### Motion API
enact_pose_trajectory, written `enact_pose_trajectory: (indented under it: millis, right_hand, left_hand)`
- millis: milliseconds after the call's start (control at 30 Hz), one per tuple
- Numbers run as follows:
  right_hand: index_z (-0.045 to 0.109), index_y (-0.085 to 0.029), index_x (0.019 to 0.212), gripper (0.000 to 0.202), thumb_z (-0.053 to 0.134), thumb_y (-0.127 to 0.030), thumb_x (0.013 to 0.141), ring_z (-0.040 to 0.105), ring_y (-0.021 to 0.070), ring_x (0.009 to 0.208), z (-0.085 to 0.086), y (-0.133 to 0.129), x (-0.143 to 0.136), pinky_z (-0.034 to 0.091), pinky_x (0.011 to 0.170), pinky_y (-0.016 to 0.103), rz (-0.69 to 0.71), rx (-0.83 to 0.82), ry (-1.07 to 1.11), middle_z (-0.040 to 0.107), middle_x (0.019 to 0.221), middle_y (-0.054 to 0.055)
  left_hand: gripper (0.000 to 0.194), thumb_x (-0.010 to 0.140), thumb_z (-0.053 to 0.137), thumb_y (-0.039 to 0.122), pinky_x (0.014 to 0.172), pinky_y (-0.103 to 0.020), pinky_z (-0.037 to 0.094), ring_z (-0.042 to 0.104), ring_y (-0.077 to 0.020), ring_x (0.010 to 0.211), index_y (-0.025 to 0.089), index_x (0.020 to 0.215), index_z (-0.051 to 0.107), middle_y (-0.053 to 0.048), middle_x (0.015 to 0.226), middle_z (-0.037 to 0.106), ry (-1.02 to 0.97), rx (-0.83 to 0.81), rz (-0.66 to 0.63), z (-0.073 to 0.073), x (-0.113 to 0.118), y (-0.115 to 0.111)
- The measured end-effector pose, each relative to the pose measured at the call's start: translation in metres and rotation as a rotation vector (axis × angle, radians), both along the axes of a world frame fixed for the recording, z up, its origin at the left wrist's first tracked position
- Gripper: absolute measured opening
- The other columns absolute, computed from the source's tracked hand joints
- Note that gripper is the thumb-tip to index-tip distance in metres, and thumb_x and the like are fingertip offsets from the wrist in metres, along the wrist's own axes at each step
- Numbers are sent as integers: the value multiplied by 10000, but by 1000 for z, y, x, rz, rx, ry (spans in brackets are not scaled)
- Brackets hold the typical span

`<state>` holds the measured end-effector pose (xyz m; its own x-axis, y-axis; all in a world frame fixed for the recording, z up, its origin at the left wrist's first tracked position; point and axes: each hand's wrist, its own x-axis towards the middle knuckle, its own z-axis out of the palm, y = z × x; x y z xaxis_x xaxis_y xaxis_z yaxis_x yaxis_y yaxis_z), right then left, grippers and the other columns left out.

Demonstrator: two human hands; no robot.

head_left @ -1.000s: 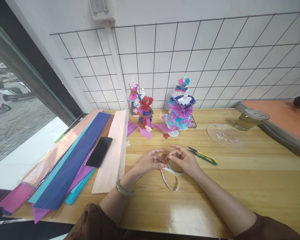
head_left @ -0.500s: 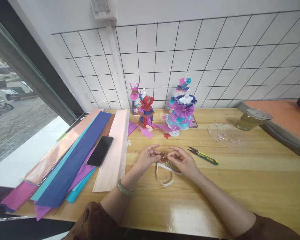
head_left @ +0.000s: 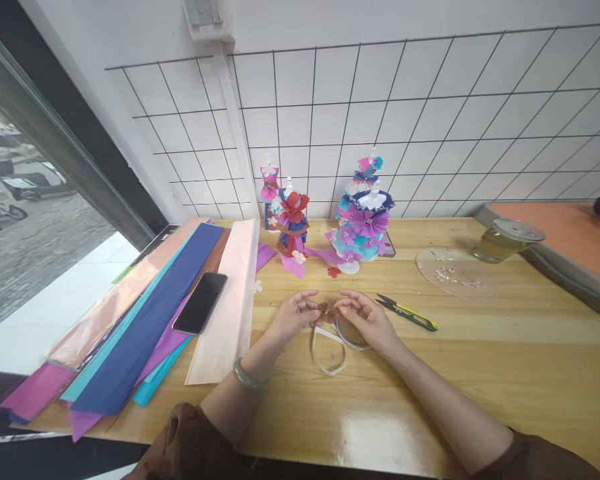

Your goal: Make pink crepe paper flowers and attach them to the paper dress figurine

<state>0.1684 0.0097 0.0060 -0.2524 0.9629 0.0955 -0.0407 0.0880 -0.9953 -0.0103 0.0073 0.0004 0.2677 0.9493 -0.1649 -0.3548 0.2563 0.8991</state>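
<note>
Between my two hands is a small brown pleated paper rosette [head_left: 327,312], fanned out like a flower. My left hand [head_left: 297,315] pinches its left edge between thumb and fingers. At its right edge, my right hand [head_left: 363,317] pinches it the same way. Just below, a loop of white double-sided tape [head_left: 329,371] dangles or lies near the wood; I cannot tell which. A roll of tape [head_left: 353,335] lies partly hidden under my right hand. To the right are thread snips [head_left: 407,312] with a yellow and green handle.
Folded crepe paper sheets [head_left: 150,320] and a black phone [head_left: 200,303] lie at left. Small dress forms in paper dresses [head_left: 365,223] stand at the back, near a red paper flower [head_left: 333,272]. At right are a clear plate of beads [head_left: 455,273] and a lidded cup [head_left: 507,240].
My fingers have shifted slightly on the brown rosette, which has turned a little. The tape roll below my right hand shows more, and the white loop has moved slightly.
</note>
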Motion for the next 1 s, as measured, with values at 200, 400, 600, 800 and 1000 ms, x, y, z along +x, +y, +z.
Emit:
enact_pose_trajectory:
  millis: [200, 400, 600, 800, 1000]
  right_hand:
    - [482, -188, 1046, 393, 582, -387, 722, 589, 154, 720, -3, -2, -3, 482, 702, 320, 4, 34, -100, 612, 772, 37]
    - [478, -189, 1036, 343, 567, -322, 733, 611, 168, 743, -1, -8, -5, 488, 709, 322, -48, 92, -173, 647, 774, 45]
    - [486, -184, 1052, 342, 555, -296, 737, 623, 184, 756, 3, -8, -2, 485, 746, 356, -32, 145, -255, 675, 781, 53]
    - [474, -196, 1070, 354, 550, -317, 747, 628, 189, 785, 1, -5, 1, 474, 779, 364, 5, 134, -270, 683, 804, 42]
    - [468, -190, 1069, 352, 558, -307, 750, 627, 180, 776, -1, -5, 1, 456, 800, 357, -10, 138, -284, 684, 795, 36]
  left_hand:
    - [526, 584, 725, 239, 656, -286, 450, 570, -122, 663, 155, 1059, 515, -33, 792, 608, -11, 13, -36, 5, 2, -3]
    - [613, 595, 720, 213, 748, -320, 438, 594, -155, 774, 156, 1137, 439, -68, 873, 627, -8, 41, -91, 6, 5, -6]
    - [669, 562, 730, 151, 734, -296, 428, 583, -129, 735, 161, 1153, 416, -46, 838, 622, 4, 75, -97, 6, 7, -6]
    - [741, 563, 713, 111, 691, -268, 420, 567, -111, 716, 193, 1214, 369, -44, 873, 601, 4, 95, -171, 9, 6, -8]
    - [790, 575, 718, 137, 690, -277, 418, 578, -147, 786, 219, 1257, 327, -62, 918, 587, -19, 80, -200, 9, 4, -9]
